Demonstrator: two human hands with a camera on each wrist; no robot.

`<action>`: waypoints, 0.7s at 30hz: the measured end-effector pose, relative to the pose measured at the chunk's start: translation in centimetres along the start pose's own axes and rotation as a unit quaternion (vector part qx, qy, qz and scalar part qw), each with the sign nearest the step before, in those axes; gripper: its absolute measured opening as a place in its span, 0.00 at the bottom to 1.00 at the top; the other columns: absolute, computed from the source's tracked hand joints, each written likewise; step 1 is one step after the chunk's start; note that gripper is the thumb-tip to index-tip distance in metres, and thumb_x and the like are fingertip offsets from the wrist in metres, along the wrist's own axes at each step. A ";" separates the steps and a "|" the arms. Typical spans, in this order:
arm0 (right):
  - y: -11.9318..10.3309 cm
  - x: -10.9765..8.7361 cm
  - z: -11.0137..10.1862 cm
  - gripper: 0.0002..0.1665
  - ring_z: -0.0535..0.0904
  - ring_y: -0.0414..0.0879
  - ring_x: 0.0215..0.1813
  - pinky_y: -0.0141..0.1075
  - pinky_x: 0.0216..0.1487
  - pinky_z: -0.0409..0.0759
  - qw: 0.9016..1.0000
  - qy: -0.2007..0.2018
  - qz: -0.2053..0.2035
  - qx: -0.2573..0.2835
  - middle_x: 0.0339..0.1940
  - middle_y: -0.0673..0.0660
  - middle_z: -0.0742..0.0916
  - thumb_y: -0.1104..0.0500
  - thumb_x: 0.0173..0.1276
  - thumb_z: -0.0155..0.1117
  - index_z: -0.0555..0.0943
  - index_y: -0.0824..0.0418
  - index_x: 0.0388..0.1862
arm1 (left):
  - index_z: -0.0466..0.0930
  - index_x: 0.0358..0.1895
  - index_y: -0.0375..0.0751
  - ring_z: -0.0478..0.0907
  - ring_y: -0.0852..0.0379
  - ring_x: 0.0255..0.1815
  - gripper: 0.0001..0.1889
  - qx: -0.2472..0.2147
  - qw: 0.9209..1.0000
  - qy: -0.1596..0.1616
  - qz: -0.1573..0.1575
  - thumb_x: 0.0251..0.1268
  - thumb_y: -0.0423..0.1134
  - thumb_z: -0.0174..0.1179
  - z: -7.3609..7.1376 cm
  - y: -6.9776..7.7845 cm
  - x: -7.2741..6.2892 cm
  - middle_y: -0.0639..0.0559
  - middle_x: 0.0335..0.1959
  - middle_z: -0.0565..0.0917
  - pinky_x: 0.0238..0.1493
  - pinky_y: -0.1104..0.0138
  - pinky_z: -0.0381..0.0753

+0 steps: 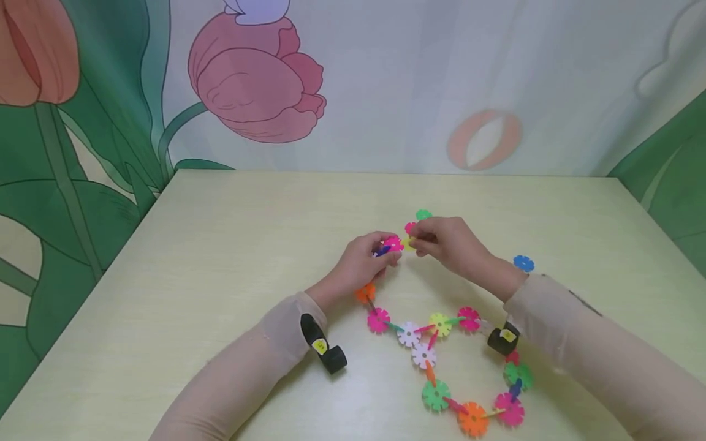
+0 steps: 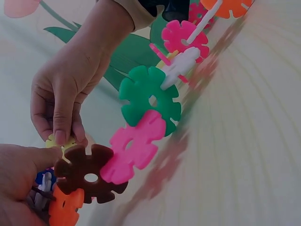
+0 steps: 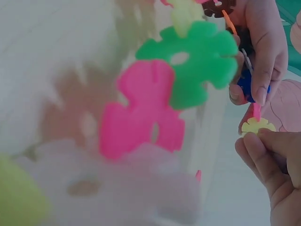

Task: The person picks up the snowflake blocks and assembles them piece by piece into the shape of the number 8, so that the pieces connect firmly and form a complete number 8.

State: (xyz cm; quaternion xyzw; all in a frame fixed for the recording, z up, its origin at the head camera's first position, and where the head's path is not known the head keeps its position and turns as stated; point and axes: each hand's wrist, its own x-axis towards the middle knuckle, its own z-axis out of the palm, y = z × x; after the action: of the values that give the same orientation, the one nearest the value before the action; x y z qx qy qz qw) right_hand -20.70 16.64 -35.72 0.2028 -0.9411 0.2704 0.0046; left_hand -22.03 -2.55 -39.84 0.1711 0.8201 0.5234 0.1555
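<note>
My left hand (image 1: 361,260) pinches the end of a chain of interlocking plastic flower discs, near a pink disc (image 1: 393,244) and a dark blue disc (image 3: 246,85). Facing it, my right hand (image 1: 455,245) pinches a yellow disc (image 3: 257,126) between thumb and fingertips. The yellow disc meets the pink one edge to edge; how deep the slots engage is hidden. From the left hand hangs the chain, with an orange disc (image 2: 66,206), a brown disc (image 2: 77,165) and a pink disc (image 2: 136,146) in the left wrist view.
The chain continues into a loop of coloured discs, with a green disc (image 1: 436,395) and an orange disc (image 1: 473,419) near the front. A blue disc (image 1: 523,263) lies by the right forearm. Beyond the right fingers is a green disc (image 1: 423,215). All lie on a pale table (image 1: 248,233).
</note>
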 end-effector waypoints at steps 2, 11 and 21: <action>0.0 -0.2 0.1 0.06 0.85 0.45 0.34 0.39 0.41 0.84 1.000 0.003 -0.004 -0.007 0.33 0.56 0.89 0.64 0.63 0.66 0.84 0.63 0.39 | 0.71 0.63 0.41 0.68 0.58 0.18 0.22 0.000 1.000 -0.005 0.002 0.68 0.40 0.59 0.0 0.1 -0.1 0.47 0.32 0.83 0.21 0.73 0.67; 0.0 -0.5 0.4 0.08 0.86 0.46 0.34 0.39 0.41 0.84 0.998 0.035 -0.049 -0.007 0.34 0.59 0.89 0.66 0.62 0.67 0.85 0.65 0.40 | 0.73 0.60 0.38 0.68 0.59 0.19 0.20 -0.024 0.999 -0.015 0.014 0.67 0.39 0.59 0.2 0.2 -0.3 0.47 0.30 0.82 0.23 0.73 0.69; 0.3 0.4 0.3 0.06 0.84 0.46 0.33 0.35 0.37 0.82 0.999 -0.005 -0.019 0.026 0.32 0.56 0.88 0.63 0.63 0.67 0.83 0.63 0.39 | 0.71 0.60 0.44 0.74 0.56 0.21 0.21 -0.013 1.000 -0.006 -0.011 0.67 0.42 0.60 0.0 0.5 -0.3 0.45 0.36 0.84 0.23 0.73 0.73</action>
State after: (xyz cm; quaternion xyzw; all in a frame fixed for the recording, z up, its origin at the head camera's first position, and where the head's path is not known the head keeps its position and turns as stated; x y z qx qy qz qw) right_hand -21.13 16.56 -36.11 0.2224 -0.9296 0.2939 -0.0008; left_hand -21.72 -2.46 -39.41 0.1631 0.8141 0.5311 0.1688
